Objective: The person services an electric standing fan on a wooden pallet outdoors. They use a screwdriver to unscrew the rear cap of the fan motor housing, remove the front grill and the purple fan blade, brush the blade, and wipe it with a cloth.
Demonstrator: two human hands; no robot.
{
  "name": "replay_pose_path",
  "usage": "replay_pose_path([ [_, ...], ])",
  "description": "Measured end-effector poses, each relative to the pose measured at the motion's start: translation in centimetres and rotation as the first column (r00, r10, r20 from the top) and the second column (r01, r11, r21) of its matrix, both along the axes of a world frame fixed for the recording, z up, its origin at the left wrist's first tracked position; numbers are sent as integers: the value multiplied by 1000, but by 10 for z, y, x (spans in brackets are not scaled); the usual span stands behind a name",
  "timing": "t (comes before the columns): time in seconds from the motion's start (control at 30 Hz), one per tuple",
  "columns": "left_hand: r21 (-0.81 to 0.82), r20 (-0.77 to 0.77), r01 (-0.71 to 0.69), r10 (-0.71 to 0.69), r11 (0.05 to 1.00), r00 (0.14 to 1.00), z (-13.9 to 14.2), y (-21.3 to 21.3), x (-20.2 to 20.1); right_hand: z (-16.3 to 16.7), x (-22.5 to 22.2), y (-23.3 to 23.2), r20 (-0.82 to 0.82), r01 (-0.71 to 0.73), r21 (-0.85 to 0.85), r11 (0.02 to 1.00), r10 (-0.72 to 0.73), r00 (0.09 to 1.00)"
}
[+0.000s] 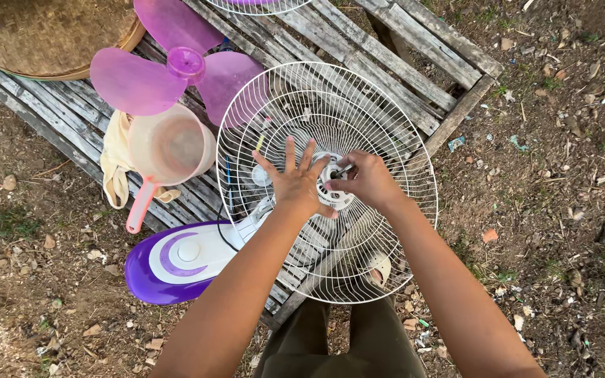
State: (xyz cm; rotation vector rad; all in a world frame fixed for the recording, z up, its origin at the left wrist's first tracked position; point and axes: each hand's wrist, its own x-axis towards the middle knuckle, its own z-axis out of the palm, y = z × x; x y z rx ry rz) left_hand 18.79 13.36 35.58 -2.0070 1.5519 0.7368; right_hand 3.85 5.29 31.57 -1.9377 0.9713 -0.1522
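A white wire fan guard [393, 140] lies face up over the fan's motor head on a weathered wooden pallet [358, 42]. My left hand [294, 180] rests flat on the guard's middle with its fingers spread. Beside it, my right hand [369, 179] is closed on a small metal tool [342, 169] at the white hub [335, 187]. The fan's purple and white base [176, 260] lies at the pallet's near left edge.
A pink translucent fan blade [176, 73] lies on the pallet's left. Below it a pink handled scoop [169, 150] rests on a cream cloth [115, 164]. A woven tray [47, 35] sits top left, another wire guard [257, 5] at the top. Bare dirt surrounds the pallet.
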Motion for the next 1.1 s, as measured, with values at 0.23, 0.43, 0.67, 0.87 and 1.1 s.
replay_pose_path([
  [0.23,-1,1,12,-12,1000,1000,9,2,0,-5,10,-2,-188,104,-37,994,-109,976],
  [0.43,-7,11,19,-19,1000,1000,8,1,-2,-1,13,-6,-303,81,-58,995,-95,948],
  [0.67,-30,-8,7,-7,1000,1000,3,3,4,22,-6,4,57,-39,11,999,38,998],
  [0.87,-16,-3,19,-19,1000,1000,2,4,8,12,5,6,34,-40,47,998,39,999],
  [1.1,-4,10,34,-34,999,999,10,7,8,9,13,10,-150,91,2,996,-90,985],
])
